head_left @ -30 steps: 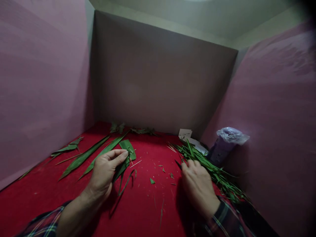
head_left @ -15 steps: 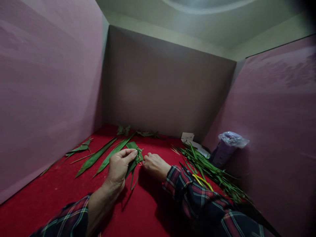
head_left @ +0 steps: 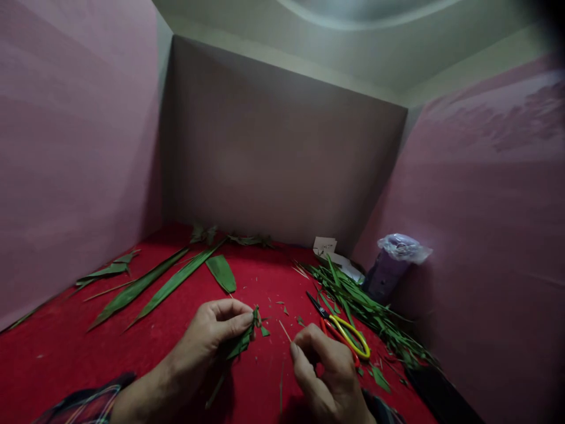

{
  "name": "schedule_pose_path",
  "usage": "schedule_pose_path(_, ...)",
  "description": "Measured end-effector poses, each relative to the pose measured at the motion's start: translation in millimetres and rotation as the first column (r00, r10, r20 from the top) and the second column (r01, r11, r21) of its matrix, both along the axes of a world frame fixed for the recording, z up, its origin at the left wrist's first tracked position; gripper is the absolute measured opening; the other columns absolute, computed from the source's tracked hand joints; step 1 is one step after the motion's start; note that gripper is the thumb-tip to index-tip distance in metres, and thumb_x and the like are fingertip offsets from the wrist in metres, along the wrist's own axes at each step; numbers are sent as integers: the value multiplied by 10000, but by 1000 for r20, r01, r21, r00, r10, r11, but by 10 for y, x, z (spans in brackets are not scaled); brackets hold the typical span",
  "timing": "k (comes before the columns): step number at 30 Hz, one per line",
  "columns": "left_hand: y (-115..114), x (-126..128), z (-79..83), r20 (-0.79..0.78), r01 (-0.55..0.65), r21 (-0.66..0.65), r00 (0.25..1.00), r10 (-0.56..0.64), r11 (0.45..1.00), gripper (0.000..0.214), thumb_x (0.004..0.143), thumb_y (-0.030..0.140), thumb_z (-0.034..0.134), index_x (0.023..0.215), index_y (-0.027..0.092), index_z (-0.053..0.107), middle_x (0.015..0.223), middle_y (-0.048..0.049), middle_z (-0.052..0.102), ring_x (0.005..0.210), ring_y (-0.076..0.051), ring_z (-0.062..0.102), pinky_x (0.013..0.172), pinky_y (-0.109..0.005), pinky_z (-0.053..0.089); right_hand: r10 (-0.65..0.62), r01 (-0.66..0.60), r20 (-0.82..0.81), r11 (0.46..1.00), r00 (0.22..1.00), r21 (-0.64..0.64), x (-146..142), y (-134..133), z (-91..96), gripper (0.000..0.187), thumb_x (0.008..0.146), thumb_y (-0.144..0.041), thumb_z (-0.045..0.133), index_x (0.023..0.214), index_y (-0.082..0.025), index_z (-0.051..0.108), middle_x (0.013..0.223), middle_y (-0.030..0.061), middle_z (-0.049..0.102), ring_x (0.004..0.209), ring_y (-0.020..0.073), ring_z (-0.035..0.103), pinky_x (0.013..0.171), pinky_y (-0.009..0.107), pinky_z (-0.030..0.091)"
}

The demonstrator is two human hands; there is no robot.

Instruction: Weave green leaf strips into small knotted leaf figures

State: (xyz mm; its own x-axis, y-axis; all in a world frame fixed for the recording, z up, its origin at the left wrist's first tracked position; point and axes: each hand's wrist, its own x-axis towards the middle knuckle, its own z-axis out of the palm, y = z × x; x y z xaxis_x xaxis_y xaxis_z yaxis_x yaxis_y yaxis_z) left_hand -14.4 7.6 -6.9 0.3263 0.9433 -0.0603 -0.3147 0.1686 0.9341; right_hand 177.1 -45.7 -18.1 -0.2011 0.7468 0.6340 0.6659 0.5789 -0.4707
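Note:
My left hand pinches a folded bundle of green leaf between thumb and fingers, its short ends sticking out past the thumb tip. My right hand is closed with a thin pale stick between thumb and forefinger, its tip pointing toward the bundle but apart from it. Just beyond my right hand lie scissors with one yellow and one red handle. A broad cut leaf piece lies on the red cloth past my left hand.
Long leaves lie at the left, and a folded leaf piece near the left wall. A pile of narrow leaves stretches along the right. Behind it stands a purple bin with a plastic liner. Small leaf scraps dot the cloth.
My right hand has drawn back to the right, away from the leaf bundle, and now shows a thin stick. My left hand appears lower, uncovering the broad leaf piece. The view has shifted.

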Motion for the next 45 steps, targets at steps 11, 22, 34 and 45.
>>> schedule_pose_path(11, -56, 68, -46, -184, 127, 125, 978, -103, 984, 225, 662, 328, 760, 630, 124, 672, 537, 29, 568, 471, -66, 455, 472, -184, 350, -67, 63, 8, 971, 998, 229, -3, -28, -192, 163, 747, -78, 449, 670, -208, 508, 525, -42, 526, 463, 102, 504, 510, 213, 376)
schedule_pose_path(22, -121, 78, -14, -293, 142, 230, 953, -71, 963, 188, 723, 294, 693, 627, 135, 670, 587, 30, 523, 500, -81, 460, 496, -210, 363, -129, 126, -2, 965, 992, 229, -21, -80, -186, 153, 769, -97, 503, 653, -194, 524, 536, -46, 536, 492, 92, 517, 545, 201, 377)
schedule_pose_path(34, -141, 87, -12, -313, 168, 270, 947, -78, 948, 178, 735, 292, 683, 650, 135, 689, 627, 25, 513, 523, -90, 470, 505, -220, 374, -77, 76, 0, 984, 997, 161, -21, -63, -196, 162, 765, -101, 504, 628, -187, 519, 512, -62, 462, 464, 78, 459, 534, 190, 368)
schedule_pose_path(45, -177, 60, -36, -512, 205, 581, 844, 158, 787, 185, 816, 259, 583, 708, 173, 706, 622, -18, 533, 669, -177, 502, 614, -293, 397, -10, 10, 19, 999, 1000, -37, 23, -87, -253, 149, 819, -137, 479, 815, -163, 625, 554, -16, 578, 456, 103, 529, 488, 195, 408)
